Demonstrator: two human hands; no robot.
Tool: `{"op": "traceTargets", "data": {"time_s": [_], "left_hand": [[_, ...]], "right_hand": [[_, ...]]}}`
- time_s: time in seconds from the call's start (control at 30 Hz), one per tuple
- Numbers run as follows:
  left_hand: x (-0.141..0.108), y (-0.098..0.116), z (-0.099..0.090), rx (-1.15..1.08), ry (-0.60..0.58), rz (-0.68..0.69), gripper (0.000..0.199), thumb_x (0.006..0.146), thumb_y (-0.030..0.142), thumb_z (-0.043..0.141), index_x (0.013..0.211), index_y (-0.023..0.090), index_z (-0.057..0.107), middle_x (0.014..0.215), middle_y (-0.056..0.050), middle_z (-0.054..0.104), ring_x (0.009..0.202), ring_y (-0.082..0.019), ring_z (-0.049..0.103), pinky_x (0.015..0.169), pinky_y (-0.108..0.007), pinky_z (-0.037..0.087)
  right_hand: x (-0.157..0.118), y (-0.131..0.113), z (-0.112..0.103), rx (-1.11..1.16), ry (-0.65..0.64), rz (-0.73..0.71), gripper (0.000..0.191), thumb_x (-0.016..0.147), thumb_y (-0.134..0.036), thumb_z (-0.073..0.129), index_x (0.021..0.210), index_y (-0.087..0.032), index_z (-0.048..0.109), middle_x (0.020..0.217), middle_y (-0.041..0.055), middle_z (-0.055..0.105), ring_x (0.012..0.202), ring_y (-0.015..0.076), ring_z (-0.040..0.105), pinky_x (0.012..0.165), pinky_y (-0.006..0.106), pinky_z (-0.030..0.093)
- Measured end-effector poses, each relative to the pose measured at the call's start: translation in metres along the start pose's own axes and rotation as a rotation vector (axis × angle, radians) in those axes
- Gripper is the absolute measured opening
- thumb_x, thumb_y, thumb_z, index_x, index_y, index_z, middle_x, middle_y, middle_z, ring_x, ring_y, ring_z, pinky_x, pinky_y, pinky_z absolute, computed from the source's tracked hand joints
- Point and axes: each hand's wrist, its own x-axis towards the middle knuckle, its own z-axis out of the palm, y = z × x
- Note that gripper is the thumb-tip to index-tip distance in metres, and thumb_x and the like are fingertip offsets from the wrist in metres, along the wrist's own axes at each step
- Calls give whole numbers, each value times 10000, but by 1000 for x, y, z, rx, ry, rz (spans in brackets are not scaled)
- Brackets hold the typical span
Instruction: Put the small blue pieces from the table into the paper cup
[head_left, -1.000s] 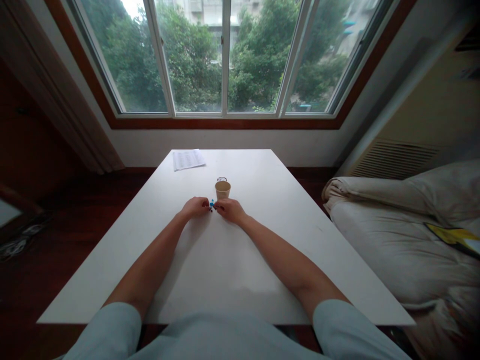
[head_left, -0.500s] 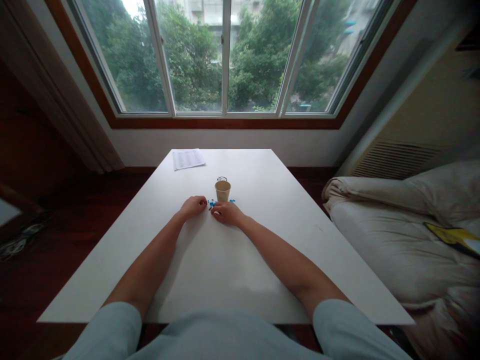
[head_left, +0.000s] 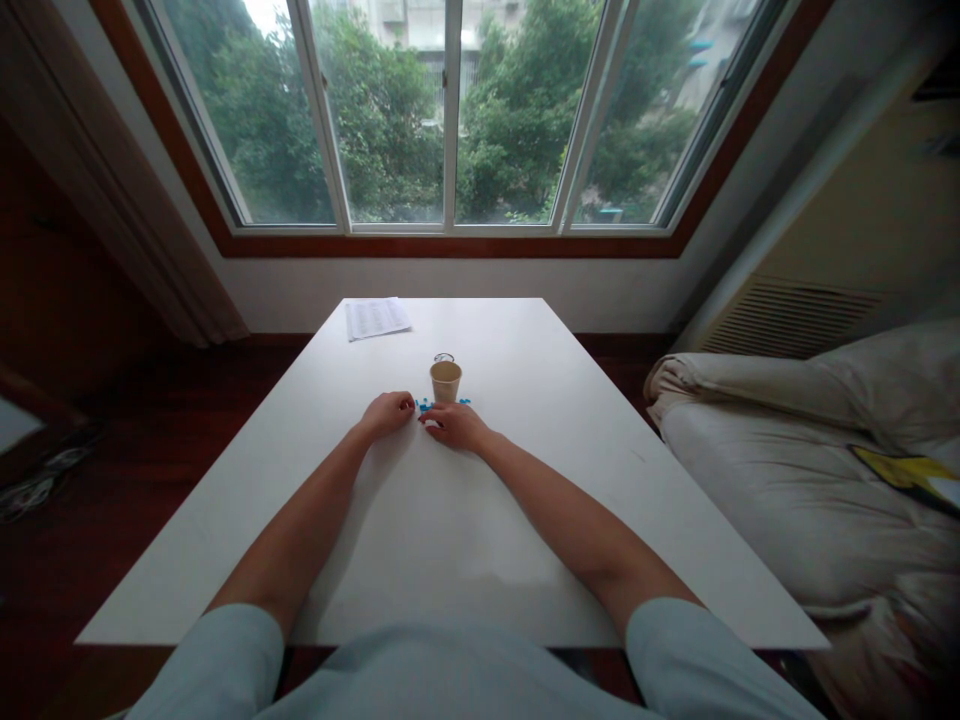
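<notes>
Blue pieces [head_left: 425, 407] beside an upright cup [head_left: 446, 384], long axes unclear.

Here's the broad white tabletop [head_left: 420, 560], smooth with a soft gloss; on it, a matt tan round paper cup [head_left: 446, 386], small blue plastic-looking pieces [head_left: 425, 407], flat white printed paper sheets [head_left: 377, 319]; pale blue-grey cloth sleeves [head_left: 238, 645], matt!
</notes>
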Motion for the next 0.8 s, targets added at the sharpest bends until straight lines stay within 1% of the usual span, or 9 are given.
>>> {"op": "traceTargets", "data": {"time_s": [0.1, 0.27, 0.4, 0.53, 0.8], "left_hand": [[0, 2, -1, 8, 5, -12, 227, 857, 295, 569, 973, 223, 751, 949, -54, 752, 826, -185, 652, 691, -258, 435], [-1, 4, -2, 6, -4, -14, 222, 856, 291, 573, 970, 227, 752, 956, -50, 754, 832, -186, 653, 698, -258, 435], [-1, 3, -1, 1, 4, -22, 220, 853, 299, 572, 965, 233, 750, 945, -46, 752, 827, -185, 651, 704, -261, 431], [-2, 4, -1, -2, -1, -25, 226, 851, 310, 569, 968, 234, 747, 944, -45, 750, 822, -184, 646, 696, -258, 429], [-3, 7, -2, 1, 10, -34, 217, 860, 330, 576, 952, 230, 746, 927, -50, 750, 808, -185, 644, 704, -262, 436]], "right_hand": [[0, -2, -1, -8, -15, -6, 203, 947, -275, 629, 1119, -281, 736, 1056, 35, 714, 937, 177, 654, 774, 253, 435], [0, -5, -6, -13, -9, 61, 251, 968, -293, 607, 1197, -289, 710, 1060, 38, 720, 934, 172, 656, 786, 254, 438], [0, -3, -4, -45, -25, 69, 255, 976, -327, 586, 1194, -311, 717, 1108, 36, 721, 950, 185, 665, 791, 266, 447], [0, 0, 0, -44, 3, 35, 215, 963, -320, 596, 1126, -303, 736, 1102, 29, 721, 972, 188, 662, 797, 267, 445], [-1, 1, 0, -14, 25, 13, 138, 907, -296, 674, 1019, -264, 748, 979, 22, 712, 900, 170, 649, 747, 249, 422]]}}
